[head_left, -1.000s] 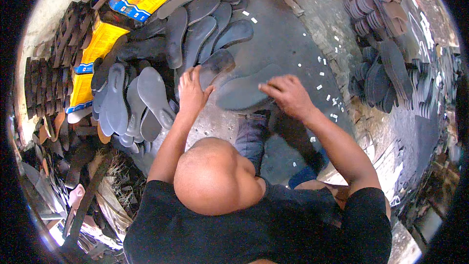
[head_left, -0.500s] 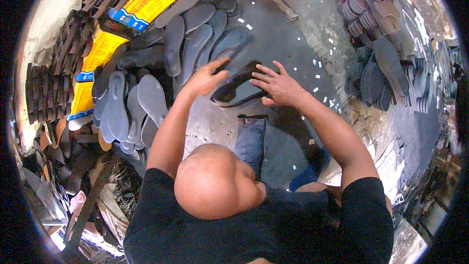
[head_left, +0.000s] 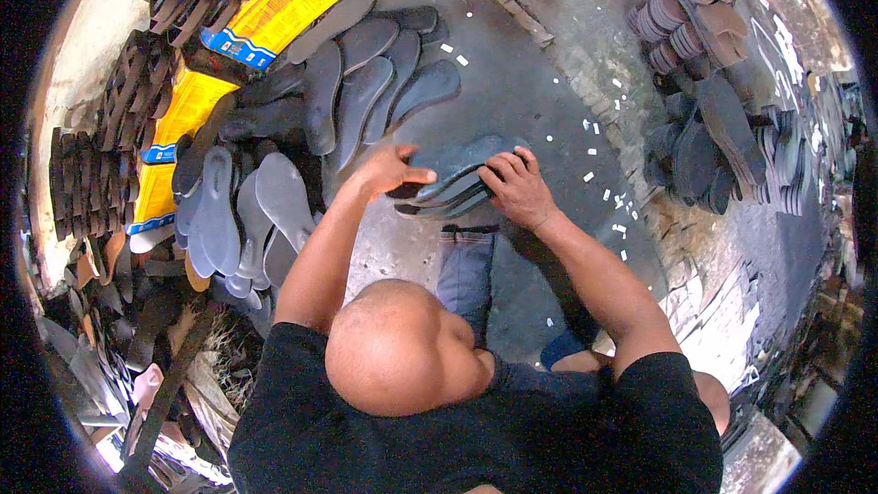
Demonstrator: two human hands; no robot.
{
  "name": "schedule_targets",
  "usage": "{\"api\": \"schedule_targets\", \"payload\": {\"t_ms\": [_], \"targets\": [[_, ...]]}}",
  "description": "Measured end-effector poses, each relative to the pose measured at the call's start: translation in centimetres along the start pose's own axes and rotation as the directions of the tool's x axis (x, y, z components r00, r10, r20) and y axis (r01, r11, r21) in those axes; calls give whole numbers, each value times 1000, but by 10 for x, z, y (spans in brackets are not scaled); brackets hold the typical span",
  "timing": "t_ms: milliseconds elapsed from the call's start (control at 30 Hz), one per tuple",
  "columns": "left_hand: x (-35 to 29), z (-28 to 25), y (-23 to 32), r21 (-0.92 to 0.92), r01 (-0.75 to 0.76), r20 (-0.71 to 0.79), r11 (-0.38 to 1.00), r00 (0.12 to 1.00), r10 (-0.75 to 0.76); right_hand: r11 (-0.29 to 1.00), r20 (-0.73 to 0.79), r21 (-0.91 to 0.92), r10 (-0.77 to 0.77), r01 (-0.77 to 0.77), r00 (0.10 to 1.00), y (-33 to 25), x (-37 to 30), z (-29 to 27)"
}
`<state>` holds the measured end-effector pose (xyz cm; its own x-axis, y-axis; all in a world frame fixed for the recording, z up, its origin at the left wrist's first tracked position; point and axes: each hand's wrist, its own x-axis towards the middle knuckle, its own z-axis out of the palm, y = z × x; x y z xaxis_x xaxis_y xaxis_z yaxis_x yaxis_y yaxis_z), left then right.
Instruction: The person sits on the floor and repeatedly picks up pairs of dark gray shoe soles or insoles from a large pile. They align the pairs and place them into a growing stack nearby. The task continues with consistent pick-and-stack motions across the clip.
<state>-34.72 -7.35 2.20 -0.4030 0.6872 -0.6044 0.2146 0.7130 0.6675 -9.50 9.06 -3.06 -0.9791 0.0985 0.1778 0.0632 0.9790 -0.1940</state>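
Note:
A dark blue-grey shoe sole (head_left: 468, 163) lies between my hands, on top of one or more dark soles (head_left: 437, 209) stacked beneath it. My left hand (head_left: 395, 172) grips the left end, its thumb stretched along the edge. Curled over the right end are the fingers of my right hand (head_left: 518, 188). Part of the lower soles is hidden by the top one and my hands. Just beyond my left hand, several loose soles (head_left: 364, 99) fan out, overlapping one another.
Grey soles (head_left: 216, 210) lean in a pile at left, beside yellow-and-blue packages (head_left: 187, 105) and stacked dark pieces (head_left: 91, 178). Brown (head_left: 709, 14) and dark soles (head_left: 727, 133) are stacked at right. White scraps (head_left: 593, 152) dot the dark mat (head_left: 526, 82). A rolled denim piece (head_left: 465, 279) lies close to me.
The sole near my left hand has come off the fanned row toward me, onto the soles by my right hand. My right hand has closed over its end.

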Motion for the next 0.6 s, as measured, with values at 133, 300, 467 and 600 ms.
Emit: {"api": "schedule_targets", "payload": {"t_ms": [133, 300, 467, 600], "targets": [[5, -13, -8, 220, -215, -256, 952, 928, 269, 985, 138, 170, -4, -19, 990, -6, 14, -24], [-5, 11, -2, -129, -149, 127, 980, 978, 165, 974, 89, 170, 137, -150, 987, 11, 34, -28], [-25, 29, -44, 296, -453, -147, 841, 848, 509, 965, 251, 165, 158, -203, 955, 11, 61, -26], [-56, -19, 34, 345, -543, -104, 765, 788, 607, 859, -15, 447, 288, -252, 957, 11, 35, -16]]}}
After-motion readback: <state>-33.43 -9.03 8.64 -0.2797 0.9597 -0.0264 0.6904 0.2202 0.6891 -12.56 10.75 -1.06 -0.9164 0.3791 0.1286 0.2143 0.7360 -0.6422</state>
